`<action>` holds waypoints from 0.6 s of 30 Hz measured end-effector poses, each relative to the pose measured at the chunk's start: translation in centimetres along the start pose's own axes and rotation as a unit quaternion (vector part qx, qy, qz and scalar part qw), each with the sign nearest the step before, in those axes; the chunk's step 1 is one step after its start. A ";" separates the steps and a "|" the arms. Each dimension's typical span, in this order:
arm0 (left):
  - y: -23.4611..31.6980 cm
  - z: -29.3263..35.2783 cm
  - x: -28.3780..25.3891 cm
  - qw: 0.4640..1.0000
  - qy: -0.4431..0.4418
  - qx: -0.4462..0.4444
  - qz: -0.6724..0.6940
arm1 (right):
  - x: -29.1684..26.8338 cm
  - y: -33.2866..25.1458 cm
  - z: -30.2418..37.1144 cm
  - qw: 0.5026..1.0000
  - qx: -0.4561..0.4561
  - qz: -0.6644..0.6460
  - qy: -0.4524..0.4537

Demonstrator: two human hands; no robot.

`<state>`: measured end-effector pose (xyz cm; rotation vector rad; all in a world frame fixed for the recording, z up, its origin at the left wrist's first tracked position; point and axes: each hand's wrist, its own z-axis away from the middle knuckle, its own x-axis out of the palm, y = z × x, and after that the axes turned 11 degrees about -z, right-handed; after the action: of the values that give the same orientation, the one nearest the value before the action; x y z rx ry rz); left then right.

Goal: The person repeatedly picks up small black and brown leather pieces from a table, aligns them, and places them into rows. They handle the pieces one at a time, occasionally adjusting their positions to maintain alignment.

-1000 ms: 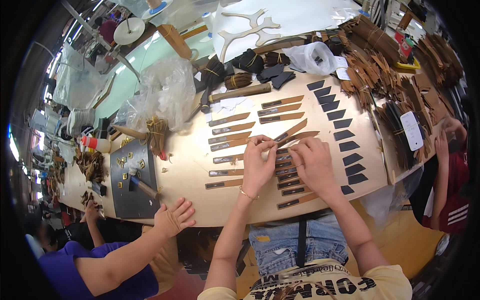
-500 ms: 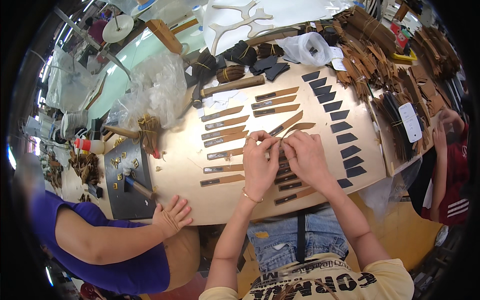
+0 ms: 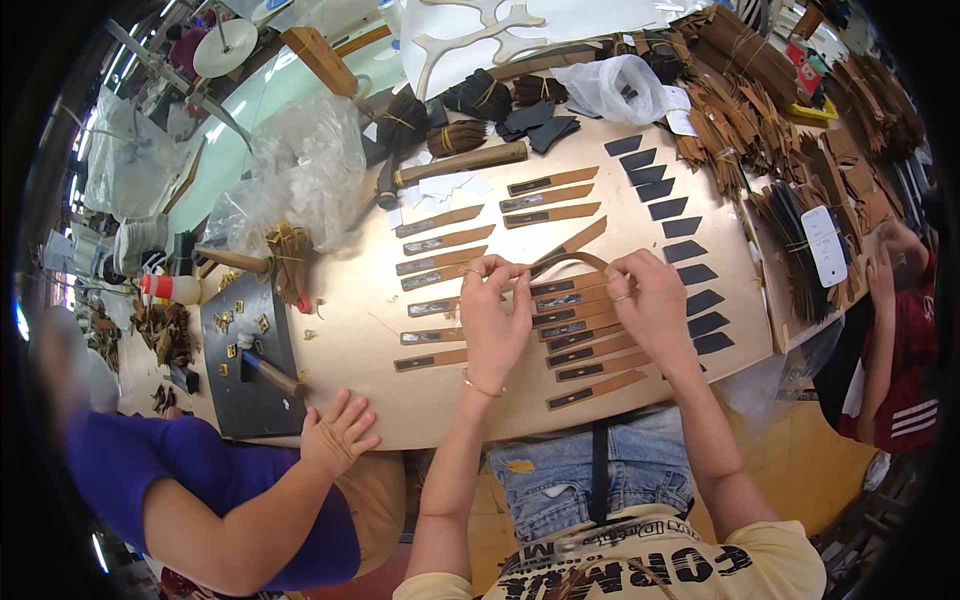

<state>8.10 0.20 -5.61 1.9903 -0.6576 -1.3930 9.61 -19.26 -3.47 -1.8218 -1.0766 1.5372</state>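
Observation:
A brown leather strip (image 3: 578, 257) arches between my two hands above the table. Its dark end is pinched by the fingers of my left hand (image 3: 495, 315), and my right hand (image 3: 652, 300) grips the brown end. Beneath and between the hands lie several similar brown strips (image 3: 610, 343) with dark, partly shiny ends, set in a slanting column. More of these strips (image 3: 455, 238) lie in rows left of my hands, and a few (image 3: 560, 197) lie beyond them. To the right runs a line of small black slanted pieces (image 3: 683, 250).
A hammer (image 3: 460, 165) lies toward the back, near bundled strips (image 3: 458, 137) and plastic bags (image 3: 310, 165). At left, a dark board (image 3: 250, 400) carries metal buckles and another hammer (image 3: 270, 370). A co-worker's hand (image 3: 340, 432) rests on the table edge. Another person (image 3: 895, 330) works at right.
My hands have moved apart, the left one leftward and the right one rightward. The strip now stretches in an arch between them, uncovering the strips below. The co-worker at left has shifted the arm.

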 end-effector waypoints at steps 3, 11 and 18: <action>0.5 0.2 0.2 0.999 -0.025 -0.001 0.043 | -0.4 -0.4 0.2 0.994 0.077 -0.065 -0.041; 1.9 0.5 0.5 0.996 -0.046 -0.020 0.072 | 1.7 -0.1 -0.5 0.993 0.000 -0.106 -0.047; 0.6 -0.8 1.0 0.998 -0.044 -0.021 -0.031 | -1.2 2.1 -0.6 0.998 0.020 -0.017 0.053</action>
<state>9.14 -0.72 -5.59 1.9407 -0.6043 -1.5268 10.62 -21.37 -4.39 -1.8258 -1.0154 1.4162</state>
